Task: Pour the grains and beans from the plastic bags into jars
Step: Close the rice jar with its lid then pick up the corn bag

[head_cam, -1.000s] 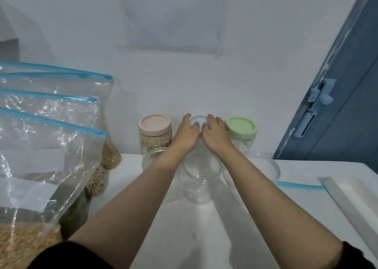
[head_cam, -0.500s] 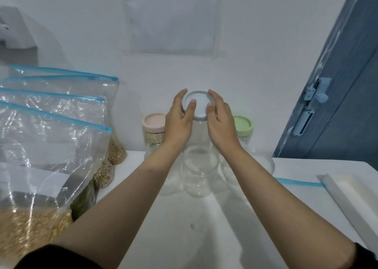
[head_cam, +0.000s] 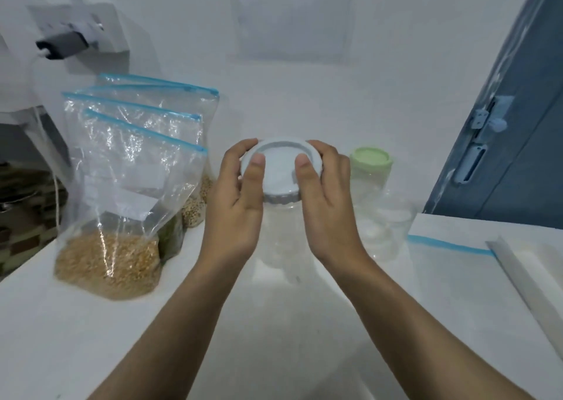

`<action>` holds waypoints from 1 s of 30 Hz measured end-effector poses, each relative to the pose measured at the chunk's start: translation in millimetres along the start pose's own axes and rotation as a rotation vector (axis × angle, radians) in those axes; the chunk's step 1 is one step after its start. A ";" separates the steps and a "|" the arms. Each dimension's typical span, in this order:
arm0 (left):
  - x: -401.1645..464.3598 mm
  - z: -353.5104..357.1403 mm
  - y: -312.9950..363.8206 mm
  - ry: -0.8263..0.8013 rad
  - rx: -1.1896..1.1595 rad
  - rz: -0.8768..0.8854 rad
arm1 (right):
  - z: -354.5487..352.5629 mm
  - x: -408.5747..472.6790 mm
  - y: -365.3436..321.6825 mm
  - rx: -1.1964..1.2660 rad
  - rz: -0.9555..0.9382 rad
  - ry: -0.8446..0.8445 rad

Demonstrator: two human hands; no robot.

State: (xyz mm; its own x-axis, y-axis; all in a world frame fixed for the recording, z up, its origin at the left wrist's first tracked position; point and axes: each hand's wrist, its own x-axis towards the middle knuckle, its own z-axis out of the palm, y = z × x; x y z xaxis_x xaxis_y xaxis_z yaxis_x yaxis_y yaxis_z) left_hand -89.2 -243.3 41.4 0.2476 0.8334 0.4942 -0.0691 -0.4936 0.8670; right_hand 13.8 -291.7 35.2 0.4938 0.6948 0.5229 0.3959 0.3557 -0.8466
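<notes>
A clear plastic jar point(head_cam: 281, 238) with a pale blue-grey lid point(head_cam: 280, 171) is held in front of me above the white counter point(head_cam: 274, 323). My left hand point(head_cam: 236, 204) grips the lid and jar from the left, my right hand point(head_cam: 324, 207) from the right, both thumbs on the lid's top. Several zip bags with blue seals stand at the left: the nearest bag point(head_cam: 122, 217) holds tan grain, those behind it hold beans and green grains. A green-lidded jar point(head_cam: 370, 168) stands at the back right.
An open clear jar point(head_cam: 387, 232) stands right of my hands. A flat empty zip bag point(head_cam: 451, 244) and a white tray point(head_cam: 530, 281) lie at the right. A blue door point(head_cam: 502, 131) is at the far right, a wall socket point(head_cam: 76, 31) upper left.
Both hands lifted the blue-lidded jar from the back row and brought it toward me. The view shifted, and the pink-lidded jar is now out of sight behind my left hand.
</notes>
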 end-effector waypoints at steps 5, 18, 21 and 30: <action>-49.4 -8.7 -31.7 0.041 -0.081 -0.084 | 8.5 -55.1 19.8 0.098 0.108 -0.083; -85.3 -17.3 -86.5 0.217 -0.153 -0.240 | 25.4 -87.0 44.6 0.179 0.348 -0.202; -83.5 -17.6 -93.1 0.228 -0.179 -0.217 | 25.2 -83.9 47.4 0.184 0.341 -0.237; -69.9 -20.5 -95.8 0.040 -0.287 -0.217 | 11.4 -65.4 59.2 0.154 0.406 -0.316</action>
State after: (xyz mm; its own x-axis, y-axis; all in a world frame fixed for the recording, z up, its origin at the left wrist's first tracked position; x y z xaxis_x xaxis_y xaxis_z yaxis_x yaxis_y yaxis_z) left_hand -119.7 -249.2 -74.9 0.2489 0.9230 0.2936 -0.2884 -0.2187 0.9322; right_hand -3.9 -308.9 -50.2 0.3167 0.9416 0.1146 0.0913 0.0900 -0.9918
